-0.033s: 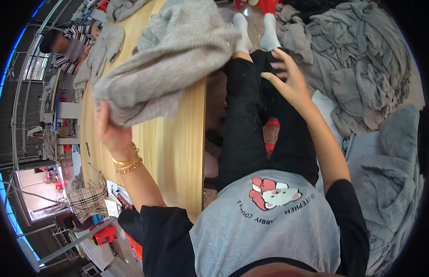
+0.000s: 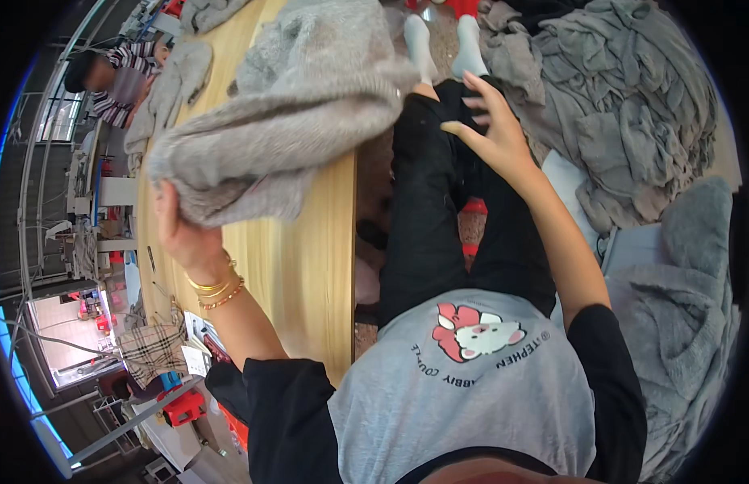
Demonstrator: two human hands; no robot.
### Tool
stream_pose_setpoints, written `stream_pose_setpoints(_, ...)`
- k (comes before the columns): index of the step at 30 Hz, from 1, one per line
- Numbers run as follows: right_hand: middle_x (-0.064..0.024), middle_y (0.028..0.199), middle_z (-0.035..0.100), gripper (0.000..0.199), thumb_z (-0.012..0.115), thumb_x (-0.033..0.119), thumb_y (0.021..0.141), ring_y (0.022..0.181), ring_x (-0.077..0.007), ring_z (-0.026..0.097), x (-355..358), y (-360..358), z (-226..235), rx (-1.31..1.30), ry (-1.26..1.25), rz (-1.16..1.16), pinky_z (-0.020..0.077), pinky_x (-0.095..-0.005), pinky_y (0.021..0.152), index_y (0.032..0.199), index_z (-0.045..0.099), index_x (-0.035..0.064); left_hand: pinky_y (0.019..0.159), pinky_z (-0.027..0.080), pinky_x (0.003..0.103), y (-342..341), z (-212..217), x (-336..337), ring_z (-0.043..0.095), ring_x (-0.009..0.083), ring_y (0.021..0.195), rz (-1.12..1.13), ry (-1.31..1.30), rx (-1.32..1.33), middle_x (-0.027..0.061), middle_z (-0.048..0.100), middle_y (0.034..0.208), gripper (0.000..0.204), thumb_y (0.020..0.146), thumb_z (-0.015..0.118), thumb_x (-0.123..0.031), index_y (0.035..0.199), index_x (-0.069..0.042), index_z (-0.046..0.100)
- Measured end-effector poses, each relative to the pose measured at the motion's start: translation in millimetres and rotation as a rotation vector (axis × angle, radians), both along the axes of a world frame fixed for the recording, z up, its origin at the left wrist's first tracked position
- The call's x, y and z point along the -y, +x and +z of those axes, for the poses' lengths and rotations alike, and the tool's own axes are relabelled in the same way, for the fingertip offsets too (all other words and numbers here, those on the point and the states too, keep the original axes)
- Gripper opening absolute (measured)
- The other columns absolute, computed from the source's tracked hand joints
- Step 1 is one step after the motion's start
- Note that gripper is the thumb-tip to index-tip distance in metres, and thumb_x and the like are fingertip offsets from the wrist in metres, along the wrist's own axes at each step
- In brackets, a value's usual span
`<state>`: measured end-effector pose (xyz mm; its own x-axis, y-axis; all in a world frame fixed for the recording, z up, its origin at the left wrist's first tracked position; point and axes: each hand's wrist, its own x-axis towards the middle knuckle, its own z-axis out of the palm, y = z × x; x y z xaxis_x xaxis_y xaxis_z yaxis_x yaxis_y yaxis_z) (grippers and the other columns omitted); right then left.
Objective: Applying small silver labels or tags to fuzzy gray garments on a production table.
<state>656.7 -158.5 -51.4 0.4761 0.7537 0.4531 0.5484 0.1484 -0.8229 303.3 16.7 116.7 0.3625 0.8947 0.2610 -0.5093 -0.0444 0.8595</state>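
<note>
Left hand (image 2: 181, 230): fingers closed on the near-left end of a grey fleece garment (image 2: 286, 121), gripping its bunched edge from below; gold bangles (image 2: 216, 289) on the wrist.

Grey fleece garment: draped across the wooden counter (image 2: 306, 266), long axis running from the left hand at near left up to far right, where its far end overhung the counter edge just short of the person's knee. The garment lay straight up and to the right of the gripping fingers.

Right hand (image 2: 487, 129): fingers spread wide, holding nothing, poised over the black trousers (image 2: 439, 210) at the knee. Near the garment's far right end but apart from it. Left hand was the one in contact; right hand the nearer to the free end.

Surroundings: heap of grey garments (image 2: 624, 105) on the floor at far right; more grey fleece (image 2: 689, 290) at near right; pale socks (image 2: 443, 44) at far centre. Another person in a striped top (image 2: 120, 81) sat at far left by the counter. Checked cloth (image 2: 153, 351) at near left.

Against the earlier frame: no difference seen; both hands and the garment held the same places
</note>
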Motion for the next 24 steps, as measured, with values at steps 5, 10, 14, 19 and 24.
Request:
stream_pose_setpoints(5,-0.0122,0.13,0.055,0.068,0.078,0.017,0.079,0.111,-0.0251,0.061,-23.9,-62.7,-2.6,-0.09,-0.145,0.307,0.0536,-0.036,0.089,0.139,0.046,0.0098,0.107,0.044,0.043,-13.1,5.2,6.5,0.057,0.0274,0.122,-0.118,0.078,-0.124,0.0158,0.057,0.134,0.046,0.1,0.047,-0.009,0.145,-0.001,0.041)
stream_pose_setpoints(10,-0.0101,0.106,0.057,0.033,0.069,0.004,0.079,0.091,-0.024,0.064,-6.0,-120.1,-18.4,0.027,-0.029,0.222,0.0549,-0.0341,0.076,0.11,0.057,0.0055,0.106,0.046,0.041,-31.8,-25.9,-41.6,0.056,0.026,0.122,-0.055,-0.199,-0.247,0.0165,0.057,0.133,0.055,0.096,0.052,-0.004,0.149,-0.005,0.038)
stream_pose_setpoints(14,-0.0117,0.105,0.06,0.036,0.071,0.004,0.078,0.088,-0.0217,0.065,8.1,-144.4,-26.8,-0.284,-0.177,0.345,0.0536,-0.0312,0.074,0.112,0.059,0.0012,0.096,0.051,0.038,-53.3,-67.8,-65.3,0.062,0.0242,0.111,-0.025,-0.238,-0.48,0.0159,0.059,0.128,0.058,0.093,0.059,-0.005,0.148,-0.003,0.039)
stream_pose_setpoints(19,-0.0227,0.124,0.055,0.055,0.073,0.008,0.078,0.109,-0.032,0.061,8.0,-150.7,-32.2,-0.046,0.035,0.429,0.0516,-0.036,0.091,0.128,0.052,-0.0014,0.082,0.052,0.031,-74.0,-88.4,-34.0,0.063,0.0206,0.1,0.169,-0.172,-0.636,0.0131,0.063,0.114,0.059,0.096,0.062,-0.022,0.146,0.0,0.039)
stream_pose_setpoints(24,-0.024,0.138,0.041,0.087,0.086,0.017,0.068,0.123,-0.0368,0.052,9.7,-164.2,-46.2,-0.048,0.007,0.473,0.0486,-0.0416,0.1,0.138,0.037,0.0029,0.069,0.05,0.027,-90.1,-68.1,24.3,0.064,0.0162,0.086,0.544,0.002,-0.979,0.0115,0.065,0.104,0.052,0.096,0.058,-0.045,0.125,-0.001,0.056)
